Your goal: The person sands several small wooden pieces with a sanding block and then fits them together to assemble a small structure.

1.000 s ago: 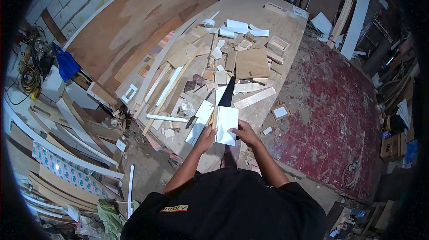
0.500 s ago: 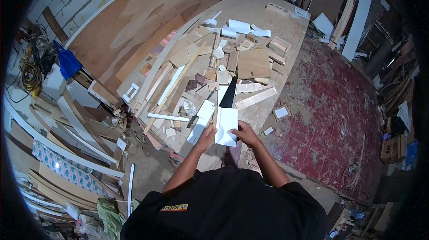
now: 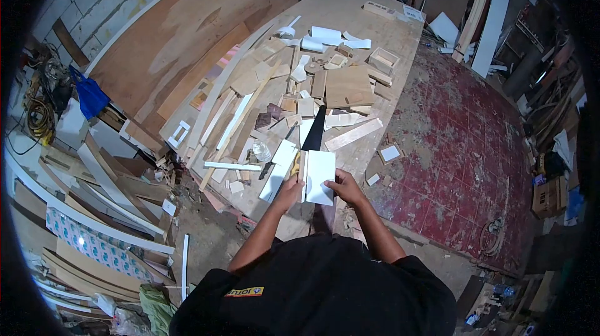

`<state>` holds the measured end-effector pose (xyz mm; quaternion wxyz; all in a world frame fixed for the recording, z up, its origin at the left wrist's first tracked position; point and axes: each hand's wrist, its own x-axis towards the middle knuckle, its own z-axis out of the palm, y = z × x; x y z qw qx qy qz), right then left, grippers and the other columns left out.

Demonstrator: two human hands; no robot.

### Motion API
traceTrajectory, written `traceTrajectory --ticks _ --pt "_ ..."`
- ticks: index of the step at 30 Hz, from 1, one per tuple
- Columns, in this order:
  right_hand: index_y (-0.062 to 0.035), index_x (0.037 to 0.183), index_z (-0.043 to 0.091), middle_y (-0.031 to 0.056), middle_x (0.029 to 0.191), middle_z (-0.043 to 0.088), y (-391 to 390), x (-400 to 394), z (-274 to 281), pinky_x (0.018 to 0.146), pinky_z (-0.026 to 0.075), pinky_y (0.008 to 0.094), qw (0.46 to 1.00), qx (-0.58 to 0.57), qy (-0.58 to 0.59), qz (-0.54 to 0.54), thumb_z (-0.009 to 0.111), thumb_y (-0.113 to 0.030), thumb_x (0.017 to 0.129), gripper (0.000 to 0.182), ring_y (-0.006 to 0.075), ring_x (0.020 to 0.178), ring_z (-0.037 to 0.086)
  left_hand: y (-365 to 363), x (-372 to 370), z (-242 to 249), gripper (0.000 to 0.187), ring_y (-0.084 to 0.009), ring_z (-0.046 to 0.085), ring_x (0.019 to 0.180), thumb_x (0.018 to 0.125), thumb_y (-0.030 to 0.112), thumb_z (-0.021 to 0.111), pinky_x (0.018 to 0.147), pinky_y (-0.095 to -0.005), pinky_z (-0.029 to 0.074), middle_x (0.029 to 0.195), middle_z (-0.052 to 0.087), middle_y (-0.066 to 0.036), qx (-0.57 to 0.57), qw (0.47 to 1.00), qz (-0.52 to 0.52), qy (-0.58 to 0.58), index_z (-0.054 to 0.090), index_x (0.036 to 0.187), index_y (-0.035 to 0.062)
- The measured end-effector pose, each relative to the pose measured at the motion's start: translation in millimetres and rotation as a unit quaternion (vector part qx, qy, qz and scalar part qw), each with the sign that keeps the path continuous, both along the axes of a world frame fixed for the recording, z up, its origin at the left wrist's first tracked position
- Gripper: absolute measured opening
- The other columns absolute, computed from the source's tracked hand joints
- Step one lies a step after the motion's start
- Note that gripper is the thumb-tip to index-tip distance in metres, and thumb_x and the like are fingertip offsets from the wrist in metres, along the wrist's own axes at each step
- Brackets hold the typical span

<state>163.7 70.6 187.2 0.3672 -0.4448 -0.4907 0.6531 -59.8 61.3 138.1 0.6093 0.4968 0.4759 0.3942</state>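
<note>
Between my two hands is a small white board [image 3: 321, 178] with a bare wooden strip along its left side. My left hand [image 3: 289, 194] is closed on that strip side, its thumb lying along the edge. On the opposite edge, my right hand [image 3: 344, 187] pinches the board between thumb and fingers. Something yellow [image 3: 295, 164] shows just above my left hand, mostly hidden. Another white panel [image 3: 279, 170] lies on the bench left of the board. A long black tapered piece [image 3: 315, 128] points away from the board's top edge.
Offcuts, strips and a square plywood piece [image 3: 349, 86] crowd the workbench [image 3: 340, 5]. A clear plastic cup-like item [image 3: 260, 150] sits left of the white panel. Curled white sheets [image 3: 326, 35] lie farther back. Right of the bench is a dusty red floor [image 3: 450, 167].
The board has turned slightly in my hands, and more of the yellow item shows beside my left hand. The whole view has shifted a little. Both hands keep their hold.
</note>
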Motion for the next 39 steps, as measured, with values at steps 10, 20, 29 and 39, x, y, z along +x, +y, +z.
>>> traceTrajectory --ticks 10,20,29,39 --pt "0.0005 0.116 0.059 0.0049 0.098 0.067 -14 4 -5 0.076 0.051 0.029 1.0 -0.005 -0.001 -0.028 0.066 -0.003 0.084 0.033 0.0127 0.086 0.063 -8 8 8 0.04 -0.0152 0.055 0.106 0.095 0.02 0.046 0.093 -0.0295 0.042 0.114 0.059 -0.008 -0.037 0.998 -0.032 -0.032 0.047 0.129 -0.0016" --pt "-0.0015 0.114 0.059 0.0045 0.093 0.067 -28 16 1 0.067 0.052 0.0278 0.999 -0.02 -0.026 -0.033 0.065 -0.004 0.085 0.029 0.0124 0.081 0.064 -11 18 6 0.041 -0.0155 0.055 0.107 0.095 0.02 0.044 0.094 -0.0303 0.041 0.116 0.059 -0.009 -0.035 0.997 -0.065 -0.015 0.046 0.131 0.0003" --pt "-0.0002 0.113 0.059 0.0053 0.095 0.067 -39 25 -10 0.072 0.052 0.0284 0.999 -0.009 -0.011 -0.042 0.064 -0.002 0.085 0.028 0.0123 0.083 0.063 -10 26 -8 0.043 -0.015 0.056 0.107 0.095 0.017 0.044 0.092 -0.0294 0.045 0.12 0.056 -0.009 -0.064 0.994 -0.081 -0.031 0.041 0.135 0.0008" --pt "-0.0003 0.111 0.06 0.0044 0.094 0.067 -46 34 -24 0.072 0.051 0.0277 0.998 -0.005 0.008 -0.067 0.066 -0.004 0.084 0.027 0.0119 0.082 0.063 -12 31 -11 0.042 -0.0166 0.056 0.11 0.093 0.013 0.052 0.094 -0.0312 0.045 0.121 0.056 -0.01 -0.101 0.978 -0.097 -0.153 0.043 0.131 -0.0019"
